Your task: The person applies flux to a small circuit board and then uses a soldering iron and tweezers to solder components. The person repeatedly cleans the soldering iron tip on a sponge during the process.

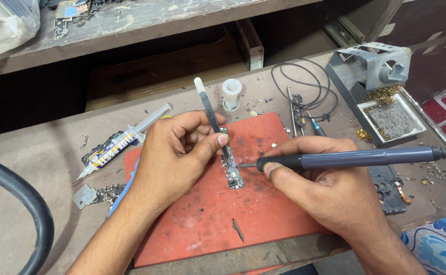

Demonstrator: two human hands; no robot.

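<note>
At the frame's centre, on the red mat (202,219), the left hand (174,155) has its grip closed on a thin black tool (210,109) pinning the small circuit board (231,170), while the right hand (325,186) grips the soldering iron (345,159), whose tip should touch only the joint, steadily.

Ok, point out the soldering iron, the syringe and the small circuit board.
soldering iron (355,158), head view, on the grey handle.
syringe (112,148), head view, on the labelled barrel.
circuit board (233,175), head view, on its lower end on the red mat.
</note>
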